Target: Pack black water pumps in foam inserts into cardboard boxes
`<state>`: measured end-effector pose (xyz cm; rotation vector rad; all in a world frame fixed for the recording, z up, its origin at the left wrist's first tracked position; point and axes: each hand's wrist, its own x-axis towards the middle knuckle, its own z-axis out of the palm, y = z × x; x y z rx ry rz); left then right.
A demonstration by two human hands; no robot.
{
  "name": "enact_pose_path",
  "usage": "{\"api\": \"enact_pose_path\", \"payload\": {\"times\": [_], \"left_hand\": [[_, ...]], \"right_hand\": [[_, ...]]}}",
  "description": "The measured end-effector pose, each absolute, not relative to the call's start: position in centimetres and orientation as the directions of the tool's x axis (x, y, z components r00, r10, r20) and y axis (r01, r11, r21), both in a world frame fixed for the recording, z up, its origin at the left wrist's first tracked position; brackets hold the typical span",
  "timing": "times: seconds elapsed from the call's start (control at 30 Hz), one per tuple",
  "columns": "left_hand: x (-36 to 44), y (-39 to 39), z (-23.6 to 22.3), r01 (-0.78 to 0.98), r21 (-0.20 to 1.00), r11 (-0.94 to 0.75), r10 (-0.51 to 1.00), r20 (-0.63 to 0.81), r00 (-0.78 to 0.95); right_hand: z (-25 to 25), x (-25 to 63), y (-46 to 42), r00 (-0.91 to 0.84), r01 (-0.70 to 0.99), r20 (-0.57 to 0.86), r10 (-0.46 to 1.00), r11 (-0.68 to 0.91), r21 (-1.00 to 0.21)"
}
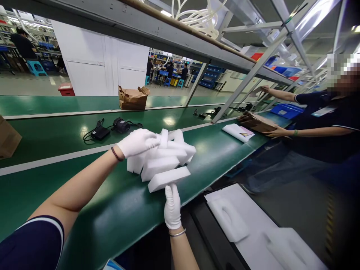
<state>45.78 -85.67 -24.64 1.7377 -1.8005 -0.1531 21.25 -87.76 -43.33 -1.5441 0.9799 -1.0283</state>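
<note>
My left hand [137, 143], in a white glove, lies over the near end of a loose heap of white foam blocks [163, 159] and grips it. A dark beaded bracelet circles that wrist. My right hand [172, 206], also gloved white, is closed on the end of the lowest foam block [168, 179] at the heap's front. The heap rests on or just above a green workbench belt [112, 210], and my hands hide parts of it.
A black power adapter with cables [107, 131] lies on a farther green belt, and a brown paper bag [133, 98] stands beyond it. To the right, a co-worker's hands [277, 131] hold a brown packet near a white sheet [237, 132]. White foam trays [247, 228] lie below right; a metal shelf runs overhead.
</note>
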Motion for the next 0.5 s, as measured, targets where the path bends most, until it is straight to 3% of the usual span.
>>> {"api": "enact_pose_path", "payload": {"times": [0.07,0.2,0.3,0.4,0.5], "left_hand": [[43.2,-83.4,-26.0,-0.869,0.481,0.112,-0.912,0.397,0.102],[39.5,-77.2,-34.6,-0.718,0.690,0.085,-0.743,0.525,0.416],[37.7,-74.8,-41.0,-0.549,0.835,0.021,-0.789,0.351,0.504],[36.0,-75.5,-44.1,-0.400,0.913,-0.080,-0.844,0.151,0.515],[34.4,-77.7,-44.8,-0.336,0.932,-0.139,-0.834,0.072,0.547]], "right_hand": [[-43.8,21.1,-87.1,0.274,-0.112,0.161,-0.948,-0.198,-0.974],[-43.5,19.2,-88.2,-0.014,-0.171,0.375,-0.927,-0.367,-0.914],[-41.8,17.9,-94.1,-0.178,-0.086,0.394,-0.902,-0.384,-0.919],[-40.0,18.6,-102.5,0.063,0.156,0.224,-0.973,-0.212,-0.965],[-39.5,21.0,-108.1,0.334,0.198,0.122,-0.935,-0.057,-0.978]]}}
